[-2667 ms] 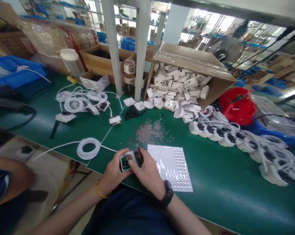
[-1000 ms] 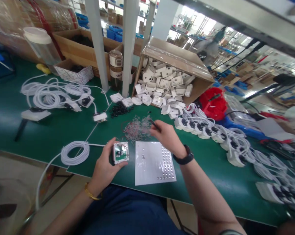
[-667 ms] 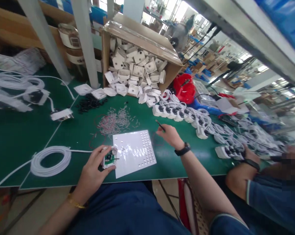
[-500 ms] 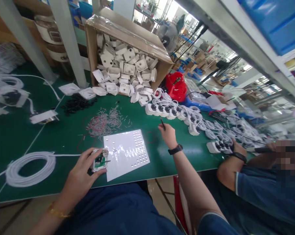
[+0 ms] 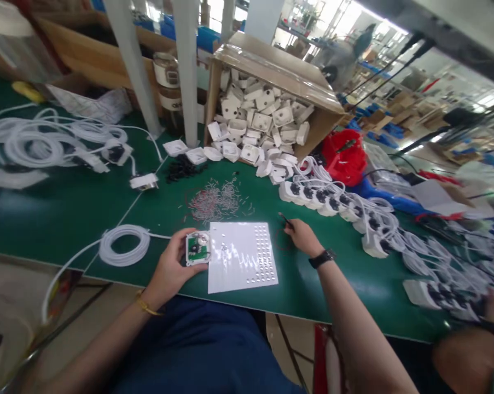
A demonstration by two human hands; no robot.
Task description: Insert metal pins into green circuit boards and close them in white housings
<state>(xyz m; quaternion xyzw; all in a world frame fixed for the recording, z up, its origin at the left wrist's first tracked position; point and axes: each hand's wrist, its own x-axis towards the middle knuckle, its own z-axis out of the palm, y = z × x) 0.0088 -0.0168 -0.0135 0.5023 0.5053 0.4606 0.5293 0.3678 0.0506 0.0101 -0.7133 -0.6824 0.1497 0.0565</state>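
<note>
My left hand [image 5: 176, 262] grips a small white plastic housing [image 5: 198, 249] with a green circuit board and a round part inside. It is held at the left edge of a white sheet [image 5: 230, 268] carrying rows of small shiny dots. A white cable coil [image 5: 123, 245] lies to the left, its end leading toward that hand. My right hand [image 5: 304, 236], right of the sheet, is closed on a thin dark pen-like tool [image 5: 285, 220]; its exact kind is unclear. Behind the sheet lies a pile of tiny pins [image 5: 218, 200], some of them reddish.
A cardboard box [image 5: 279, 65] spills white plastic shells [image 5: 263, 121] at the back. Small black parts [image 5: 185, 168] lie beside it. Corded white socket units [image 5: 312, 197] line the right side, near a co-worker's arm [image 5: 468, 350]. More white cable coils [image 5: 37, 142] lie far left.
The view has swung left, so things appear shifted right. The housing in my left hand is turned, its board now facing up more clearly. My right hand still holds the dark tool.
</note>
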